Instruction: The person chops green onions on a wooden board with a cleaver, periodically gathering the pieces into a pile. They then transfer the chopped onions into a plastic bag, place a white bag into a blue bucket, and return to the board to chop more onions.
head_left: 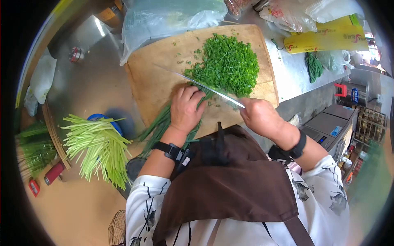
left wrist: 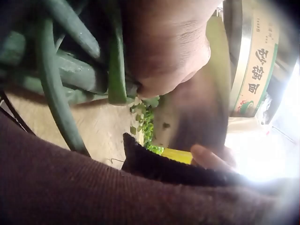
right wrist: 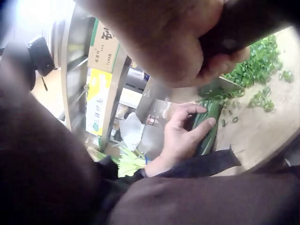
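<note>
On a wooden cutting board [head_left: 150, 76], my left hand [head_left: 186, 108] holds a bundle of scallions [head_left: 158, 123] with curled fingers and thumb. The long green ends trail off the near edge of the board beneath that wrist. My right hand [head_left: 260, 117] grips a knife [head_left: 221, 95] by its dark handle [right wrist: 243, 30], mostly hidden inside the fist. Its blade crosses the cut end of the scallions, close beside the left fingertips. Beyond the blade lies a heap of chopped scallions [head_left: 230, 63], and loose rings are scattered around it.
Pale green stalks [head_left: 96, 149] are piled over a blue-rimmed container at the left. A clear plastic bag [head_left: 172, 20] borders the board's far edge. At the far right lie yellow packaging [head_left: 328, 39] and a dark green bundle [head_left: 314, 67]. A small jar [head_left: 76, 54] stands on the metal counter.
</note>
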The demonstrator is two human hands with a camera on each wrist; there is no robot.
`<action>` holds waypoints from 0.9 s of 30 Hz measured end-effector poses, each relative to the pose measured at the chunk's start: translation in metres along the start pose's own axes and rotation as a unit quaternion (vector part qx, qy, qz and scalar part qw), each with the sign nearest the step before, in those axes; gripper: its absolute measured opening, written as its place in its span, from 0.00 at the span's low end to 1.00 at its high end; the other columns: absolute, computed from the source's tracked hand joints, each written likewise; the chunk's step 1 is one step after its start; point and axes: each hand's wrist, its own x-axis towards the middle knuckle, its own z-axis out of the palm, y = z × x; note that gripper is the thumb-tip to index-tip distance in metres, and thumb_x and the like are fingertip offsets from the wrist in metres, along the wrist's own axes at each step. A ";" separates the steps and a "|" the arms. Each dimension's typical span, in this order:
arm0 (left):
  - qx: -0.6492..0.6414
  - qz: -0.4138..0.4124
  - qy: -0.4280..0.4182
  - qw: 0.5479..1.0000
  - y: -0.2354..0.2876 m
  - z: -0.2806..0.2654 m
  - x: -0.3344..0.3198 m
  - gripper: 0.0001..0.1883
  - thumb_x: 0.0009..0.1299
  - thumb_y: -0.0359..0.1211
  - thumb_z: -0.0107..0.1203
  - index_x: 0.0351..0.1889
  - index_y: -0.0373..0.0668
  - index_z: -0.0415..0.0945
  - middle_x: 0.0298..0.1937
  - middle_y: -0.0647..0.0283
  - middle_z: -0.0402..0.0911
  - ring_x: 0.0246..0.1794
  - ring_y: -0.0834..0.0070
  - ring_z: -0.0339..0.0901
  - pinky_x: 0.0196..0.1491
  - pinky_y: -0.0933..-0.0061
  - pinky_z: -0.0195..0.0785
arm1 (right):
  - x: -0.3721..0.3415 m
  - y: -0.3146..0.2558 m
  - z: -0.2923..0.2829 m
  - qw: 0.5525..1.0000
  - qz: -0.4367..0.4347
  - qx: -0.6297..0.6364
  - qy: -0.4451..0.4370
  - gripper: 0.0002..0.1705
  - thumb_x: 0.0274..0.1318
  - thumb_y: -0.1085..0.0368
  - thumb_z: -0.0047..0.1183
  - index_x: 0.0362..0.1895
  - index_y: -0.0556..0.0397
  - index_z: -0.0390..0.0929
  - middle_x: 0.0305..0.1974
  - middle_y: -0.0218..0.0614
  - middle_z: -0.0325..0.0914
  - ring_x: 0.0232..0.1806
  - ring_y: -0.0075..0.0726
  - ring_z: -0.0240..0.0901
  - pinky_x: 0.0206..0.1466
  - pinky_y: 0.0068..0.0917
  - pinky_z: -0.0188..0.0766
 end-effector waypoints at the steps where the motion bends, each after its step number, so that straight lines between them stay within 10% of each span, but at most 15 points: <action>1: 0.006 0.000 0.000 1.000 -0.001 0.000 0.000 0.10 0.52 0.30 0.66 0.33 0.44 0.81 0.42 0.62 0.77 0.47 0.59 0.72 0.49 0.61 0.68 | -0.011 -0.003 -0.008 1.000 0.000 -0.010 -0.013 0.07 0.55 0.66 0.49 0.32 0.57 0.75 0.25 0.52 0.77 0.29 0.59 0.76 0.35 0.49 0.73; 27: -0.028 0.004 -0.010 1.000 -0.002 -0.003 -0.004 0.11 0.52 0.29 0.65 0.33 0.43 0.80 0.41 0.62 0.75 0.45 0.61 0.72 0.46 0.62 0.69 | 0.029 -0.004 0.026 1.000 -0.008 0.019 0.008 0.08 0.54 0.65 0.48 0.30 0.57 0.75 0.26 0.53 0.78 0.30 0.60 0.77 0.35 0.50 0.73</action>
